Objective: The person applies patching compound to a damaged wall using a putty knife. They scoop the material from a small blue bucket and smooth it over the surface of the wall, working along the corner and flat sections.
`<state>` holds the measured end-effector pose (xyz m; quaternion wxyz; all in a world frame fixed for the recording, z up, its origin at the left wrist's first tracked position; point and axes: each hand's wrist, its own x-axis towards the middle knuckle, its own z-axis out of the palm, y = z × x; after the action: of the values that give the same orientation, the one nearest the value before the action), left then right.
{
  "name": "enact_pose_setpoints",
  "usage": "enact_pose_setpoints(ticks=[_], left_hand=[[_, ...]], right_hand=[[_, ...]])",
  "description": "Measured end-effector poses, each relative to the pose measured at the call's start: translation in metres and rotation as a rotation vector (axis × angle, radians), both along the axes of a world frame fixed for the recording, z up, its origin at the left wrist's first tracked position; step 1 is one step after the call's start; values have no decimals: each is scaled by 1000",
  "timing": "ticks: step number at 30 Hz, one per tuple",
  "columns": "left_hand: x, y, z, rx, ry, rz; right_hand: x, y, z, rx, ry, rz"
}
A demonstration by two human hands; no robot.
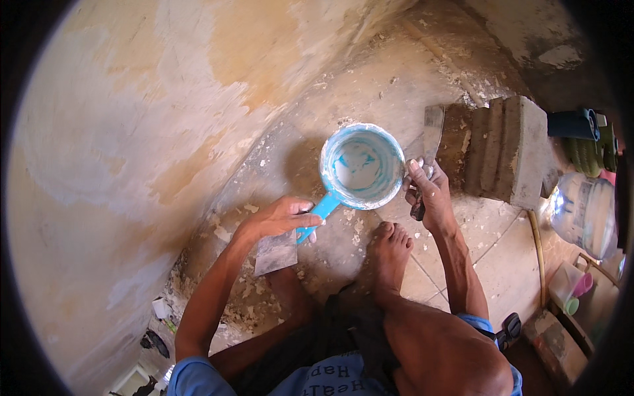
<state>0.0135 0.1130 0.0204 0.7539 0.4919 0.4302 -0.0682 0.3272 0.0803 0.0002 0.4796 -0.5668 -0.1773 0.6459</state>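
Note:
A blue plastic dipper [362, 166] is in front of me, its inside and rim smeared with white paste. My left hand [285, 216] is closed round its blue handle. A flat, paste-stained scraper blade [276, 253] sticks out below that same hand; its grip is hidden. My right hand [428, 188], fingers whitened, is closed on a putty knife [432, 129] with a dark handle, the blade pointing away from me. The right fingertips are beside the dipper's right rim, and I cannot tell whether they touch it.
A patchy, plastered wall [165, 119] rises on the left. Flakes litter the tiled floor [505, 254]. To the right stand a grey stepped block [505, 148], a large clear water bottle [582, 214] and a plastic jug [566, 285]. My bare foot [393, 254] is below the dipper.

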Motion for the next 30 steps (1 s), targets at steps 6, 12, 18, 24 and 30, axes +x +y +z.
enact_pose_setpoints(ticks=[6, 12, 18, 24, 30], left_hand=[[-1, 5, 8, 152, 211, -21], [9, 5, 41, 955, 468, -34], [37, -10, 58, 1391, 227, 199], [28, -22, 9, 659, 116, 380], [31, 25, 1, 216, -176, 920]], right_hand=[[-4, -1, -5, 62, 26, 42], [-7, -9, -9, 11, 186, 3], [-20, -21, -22, -11, 311, -78], [-26, -31, -17, -33, 382, -80], [-36, -35, -23, 41, 407, -107]])
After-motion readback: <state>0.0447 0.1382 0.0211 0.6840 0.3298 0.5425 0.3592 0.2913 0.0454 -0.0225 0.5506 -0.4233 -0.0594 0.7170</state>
